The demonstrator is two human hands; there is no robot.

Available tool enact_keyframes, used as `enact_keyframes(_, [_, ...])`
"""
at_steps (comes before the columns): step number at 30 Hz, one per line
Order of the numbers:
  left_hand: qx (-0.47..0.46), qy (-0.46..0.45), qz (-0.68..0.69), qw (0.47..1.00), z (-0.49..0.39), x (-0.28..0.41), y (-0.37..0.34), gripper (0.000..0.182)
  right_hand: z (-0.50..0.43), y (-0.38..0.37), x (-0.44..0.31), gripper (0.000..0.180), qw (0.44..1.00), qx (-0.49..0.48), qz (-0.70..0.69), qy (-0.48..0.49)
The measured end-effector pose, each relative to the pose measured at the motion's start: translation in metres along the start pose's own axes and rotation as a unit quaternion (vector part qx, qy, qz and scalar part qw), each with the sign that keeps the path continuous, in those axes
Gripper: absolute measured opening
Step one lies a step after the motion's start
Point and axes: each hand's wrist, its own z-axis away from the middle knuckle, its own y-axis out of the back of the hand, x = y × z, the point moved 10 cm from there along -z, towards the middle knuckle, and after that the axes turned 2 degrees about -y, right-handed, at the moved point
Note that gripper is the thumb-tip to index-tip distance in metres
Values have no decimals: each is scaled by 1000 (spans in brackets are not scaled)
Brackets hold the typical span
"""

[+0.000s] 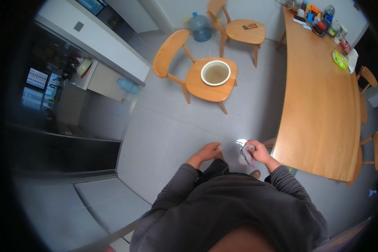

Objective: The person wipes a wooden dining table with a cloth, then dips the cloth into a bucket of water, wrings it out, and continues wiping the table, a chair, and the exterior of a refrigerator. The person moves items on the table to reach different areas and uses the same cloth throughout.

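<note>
My right hand [259,151] grips a crumpled grey cloth [245,155] with pink edging, held low in front of my body near the table's corner. To its left hangs my left hand [210,151], its fingers apart and slightly curled, holding nothing. Farther ahead, a white-rimmed basin [215,73] of cloudy, brownish water rests on the seat of a wooden chair [195,86]. Neither hand touches the basin or the chair.
A long wooden table [318,119] stands at the right, with bottles and a green packet [339,60] at its far end. Behind the basin are a second chair [245,34] bearing a phone-like object and a large blue water jug [200,27]. A dark-framed sliding door [82,154] lies left.
</note>
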Motion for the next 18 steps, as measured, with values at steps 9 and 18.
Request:
enact_keyframes(9, [34, -111, -2, 993, -74, 11, 131, 82, -156, -60, -100, 19, 921, -71, -374, -85])
enact_keyframes(18, [84, 11, 281, 956, -181, -19, 242, 50, -309, -16, -85, 33, 938, 28, -334, -86])
